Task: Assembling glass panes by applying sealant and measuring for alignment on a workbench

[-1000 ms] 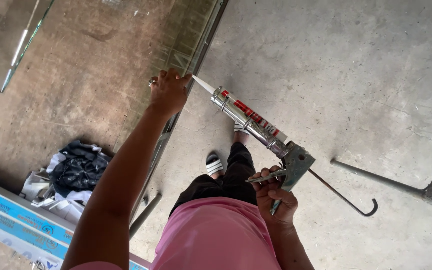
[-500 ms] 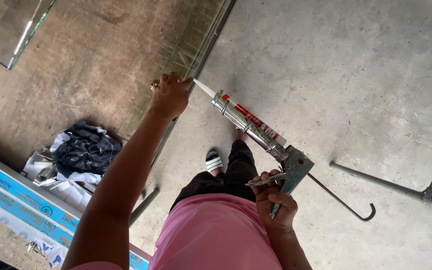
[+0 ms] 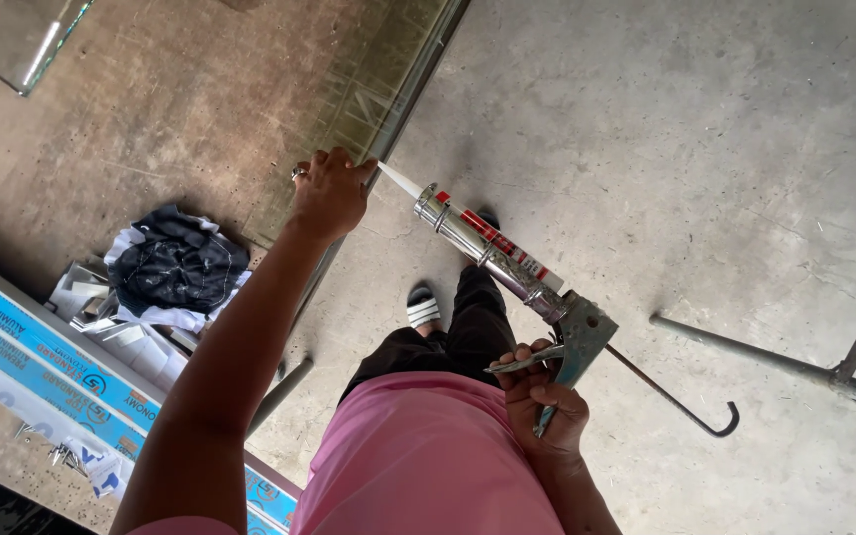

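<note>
My right hand (image 3: 545,396) grips the handle and trigger of a metal caulking gun (image 3: 507,266) loaded with a red and white sealant tube. Its white nozzle (image 3: 400,180) points up-left and meets the edge of an upright glass pane in a dark metal frame (image 3: 403,94). My left hand (image 3: 329,190), with a ring on one finger, rests on that frame edge right beside the nozzle tip. The gun's hooked plunger rod (image 3: 681,401) sticks out behind my right hand. Below are my pink shirt, dark trousers and a sandalled foot (image 3: 422,305).
A dark and white bundle of cloth (image 3: 172,266) lies on the concrete floor at left, beside blue-wrapped aluminium profiles (image 3: 42,362). A loose glass sheet (image 3: 27,40) lies at top left. Metal bars (image 3: 795,362) cross the floor at right.
The view has shifted slightly; my left hand and the nozzle have slid a little down along the frame edge. Both grips are unchanged.
</note>
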